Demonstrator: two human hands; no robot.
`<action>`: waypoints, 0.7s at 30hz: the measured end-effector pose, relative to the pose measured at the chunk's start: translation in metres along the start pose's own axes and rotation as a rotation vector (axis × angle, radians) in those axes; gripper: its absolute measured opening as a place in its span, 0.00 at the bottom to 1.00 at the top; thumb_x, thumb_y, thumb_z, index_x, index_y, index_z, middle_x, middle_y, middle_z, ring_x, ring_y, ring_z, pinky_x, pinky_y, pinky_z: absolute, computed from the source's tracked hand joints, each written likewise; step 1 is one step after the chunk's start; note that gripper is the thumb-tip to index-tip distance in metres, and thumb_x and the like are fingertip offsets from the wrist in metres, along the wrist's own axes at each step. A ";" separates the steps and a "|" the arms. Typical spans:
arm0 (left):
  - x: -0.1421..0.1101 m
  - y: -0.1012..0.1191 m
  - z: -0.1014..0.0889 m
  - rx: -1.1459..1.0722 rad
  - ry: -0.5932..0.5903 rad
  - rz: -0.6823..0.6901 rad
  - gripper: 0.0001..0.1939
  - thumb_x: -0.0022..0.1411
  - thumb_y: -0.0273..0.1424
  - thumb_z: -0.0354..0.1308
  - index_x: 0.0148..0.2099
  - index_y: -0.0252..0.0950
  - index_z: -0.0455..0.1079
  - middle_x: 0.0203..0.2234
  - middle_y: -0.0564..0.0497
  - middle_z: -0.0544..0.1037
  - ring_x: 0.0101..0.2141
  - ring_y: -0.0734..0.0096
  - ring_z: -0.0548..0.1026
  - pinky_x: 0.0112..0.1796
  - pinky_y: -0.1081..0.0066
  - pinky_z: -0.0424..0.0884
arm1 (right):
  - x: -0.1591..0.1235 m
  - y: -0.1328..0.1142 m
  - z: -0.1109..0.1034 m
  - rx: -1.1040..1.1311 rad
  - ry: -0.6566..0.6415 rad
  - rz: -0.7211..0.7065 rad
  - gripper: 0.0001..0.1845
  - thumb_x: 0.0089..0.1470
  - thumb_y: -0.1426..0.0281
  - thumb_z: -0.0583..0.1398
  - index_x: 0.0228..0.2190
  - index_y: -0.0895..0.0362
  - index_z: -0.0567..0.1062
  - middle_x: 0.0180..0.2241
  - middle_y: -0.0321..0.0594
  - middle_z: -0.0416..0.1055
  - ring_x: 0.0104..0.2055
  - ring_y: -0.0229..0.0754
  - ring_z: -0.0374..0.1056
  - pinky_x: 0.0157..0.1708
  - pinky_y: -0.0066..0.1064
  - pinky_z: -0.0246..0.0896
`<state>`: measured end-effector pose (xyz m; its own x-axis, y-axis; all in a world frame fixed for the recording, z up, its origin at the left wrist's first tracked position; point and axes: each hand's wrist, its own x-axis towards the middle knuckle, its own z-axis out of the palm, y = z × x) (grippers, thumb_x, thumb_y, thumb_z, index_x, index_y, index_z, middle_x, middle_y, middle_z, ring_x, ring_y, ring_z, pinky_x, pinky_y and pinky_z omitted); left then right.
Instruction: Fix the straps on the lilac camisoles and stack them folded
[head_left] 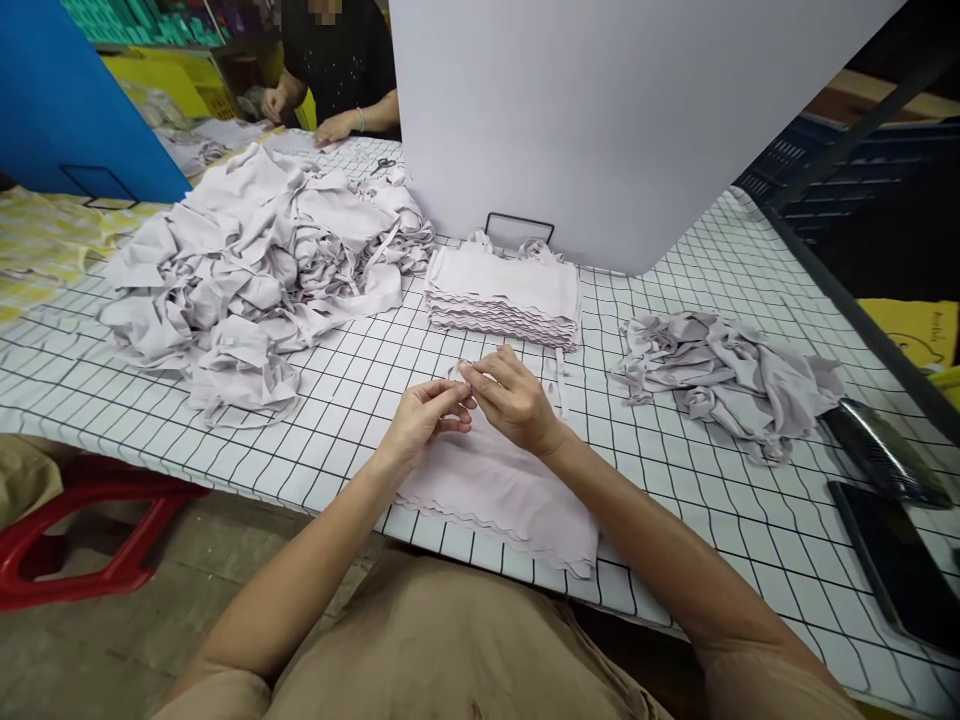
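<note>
A pale pink garment [502,490] with a scalloped hem lies flat at the table's front edge, its upper end beneath my hands. Above it, my left hand [431,415] pinches with thumb and forefinger, close against the other hand. My right hand [514,400] is also closed, its fingertips meeting the left ones at a thin strap or thread of the garment. What exactly sits between the fingertips is too small to make out. Just beyond lies a neat stack of folded pale pink garments [502,295], with a narrow strap hanging down from its right front.
A large heap of crumpled garments [262,260] covers the left; a smaller heap [727,375] lies right. A phone [896,560] and a dark shiny object [885,455] rest near the right edge. A white panel [555,130] stands behind the stack. Across the table sits a person [341,70].
</note>
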<state>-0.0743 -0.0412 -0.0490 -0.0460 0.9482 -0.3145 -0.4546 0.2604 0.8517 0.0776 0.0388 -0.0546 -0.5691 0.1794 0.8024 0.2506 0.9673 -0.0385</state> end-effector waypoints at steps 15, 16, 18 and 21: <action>-0.007 0.007 -0.019 0.859 -0.023 0.554 0.05 0.65 0.32 0.59 0.37 0.37 0.75 0.33 0.49 0.80 0.35 0.66 0.76 0.38 0.65 0.73 | 0.000 -0.004 -0.014 0.650 -0.190 0.667 0.05 0.57 0.69 0.65 0.30 0.54 0.82 0.29 0.38 0.77 0.31 0.39 0.70 0.31 0.32 0.66; -0.008 0.003 -0.022 0.958 -0.025 0.577 0.03 0.64 0.31 0.60 0.38 0.37 0.74 0.35 0.49 0.80 0.38 0.64 0.75 0.41 0.63 0.72 | -0.001 -0.004 -0.015 0.623 -0.180 0.672 0.05 0.57 0.70 0.65 0.29 0.54 0.82 0.28 0.38 0.76 0.30 0.38 0.69 0.30 0.32 0.64; -0.010 -0.005 -0.030 1.169 -0.024 0.562 0.06 0.61 0.31 0.64 0.41 0.38 0.73 0.37 0.49 0.79 0.41 0.60 0.73 0.46 0.58 0.68 | -0.007 -0.006 -0.015 0.609 -0.192 0.693 0.06 0.57 0.70 0.65 0.29 0.54 0.82 0.27 0.38 0.76 0.29 0.38 0.68 0.29 0.32 0.62; -0.010 -0.016 -0.039 1.361 0.003 0.470 0.12 0.58 0.33 0.69 0.42 0.38 0.72 0.39 0.49 0.77 0.44 0.58 0.71 0.50 0.53 0.61 | -0.017 -0.011 -0.012 0.635 -0.235 0.728 0.05 0.57 0.71 0.64 0.29 0.54 0.82 0.27 0.38 0.75 0.29 0.38 0.68 0.29 0.32 0.61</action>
<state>-0.1014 -0.0620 -0.0759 0.0472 0.9935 0.1037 0.7896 -0.1007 0.6053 0.0940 0.0226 -0.0609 -0.6011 0.7320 0.3207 0.1734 0.5112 -0.8418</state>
